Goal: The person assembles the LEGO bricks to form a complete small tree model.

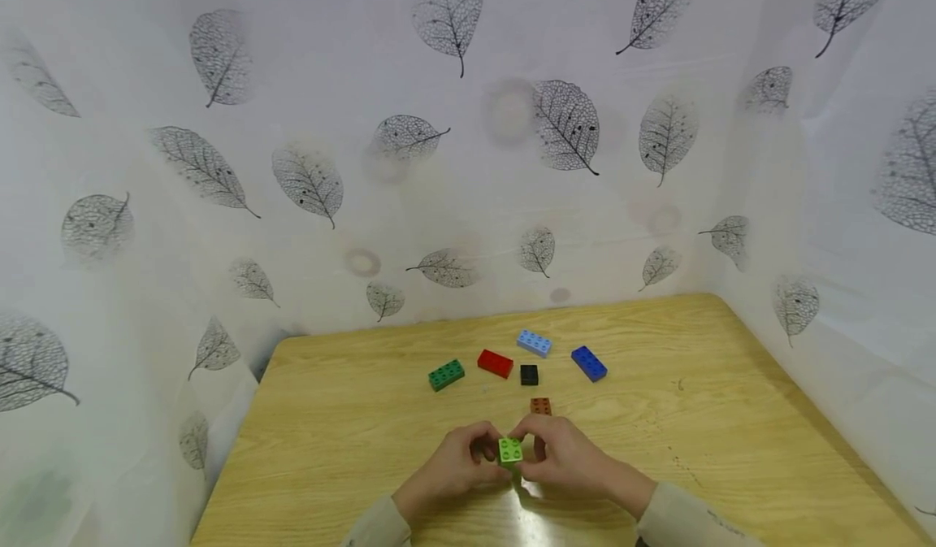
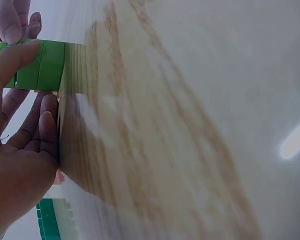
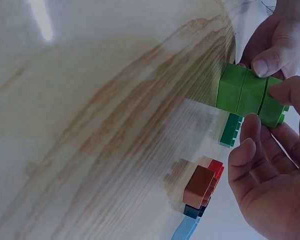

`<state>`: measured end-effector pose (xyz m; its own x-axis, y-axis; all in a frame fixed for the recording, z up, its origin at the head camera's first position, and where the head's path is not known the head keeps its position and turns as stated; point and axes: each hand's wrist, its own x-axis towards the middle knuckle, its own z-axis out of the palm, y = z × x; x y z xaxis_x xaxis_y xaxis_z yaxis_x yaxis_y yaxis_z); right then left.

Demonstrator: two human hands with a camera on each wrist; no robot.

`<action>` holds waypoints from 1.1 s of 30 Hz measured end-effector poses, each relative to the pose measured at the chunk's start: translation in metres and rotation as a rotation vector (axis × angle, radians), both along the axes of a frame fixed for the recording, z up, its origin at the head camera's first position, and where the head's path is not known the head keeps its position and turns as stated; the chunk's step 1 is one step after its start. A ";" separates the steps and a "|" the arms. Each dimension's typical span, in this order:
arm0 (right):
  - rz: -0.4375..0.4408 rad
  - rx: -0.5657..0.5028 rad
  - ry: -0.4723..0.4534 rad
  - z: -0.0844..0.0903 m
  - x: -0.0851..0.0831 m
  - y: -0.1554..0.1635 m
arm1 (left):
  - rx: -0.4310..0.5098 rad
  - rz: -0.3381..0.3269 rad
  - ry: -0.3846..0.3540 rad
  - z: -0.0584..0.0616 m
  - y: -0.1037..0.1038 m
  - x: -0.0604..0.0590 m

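A lime green brick stack (image 1: 509, 451) is being held between both hands, low over the near middle of the bench (image 1: 351, 417). From the wrist views it's looking like several lime bricks pressed together. It's being pinched by the left hand (image 1: 455, 467) from one side and by the right hand (image 1: 566, 456) from the other, thumbs and fingertips curled onto it, so both hands are grasping it. Whether the bottom of the stack is touching the wood can't be told.

Farther back, more bricks are being left lying loose in a rough arc: a dark green brick (image 1: 446, 375), a red brick (image 1: 495, 363), a light blue brick (image 1: 534, 343), a blue brick (image 1: 588, 363), a black brick (image 1: 529, 375) and a brown brick (image 1: 540, 405), the brown one sitting nearest the hands.
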<state>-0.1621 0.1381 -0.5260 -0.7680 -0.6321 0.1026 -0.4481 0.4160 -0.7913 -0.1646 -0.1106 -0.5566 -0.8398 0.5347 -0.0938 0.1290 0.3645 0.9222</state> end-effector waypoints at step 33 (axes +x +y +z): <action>-0.030 -0.020 -0.115 -0.013 -0.001 0.001 | 0.009 0.019 0.000 -0.002 0.000 0.001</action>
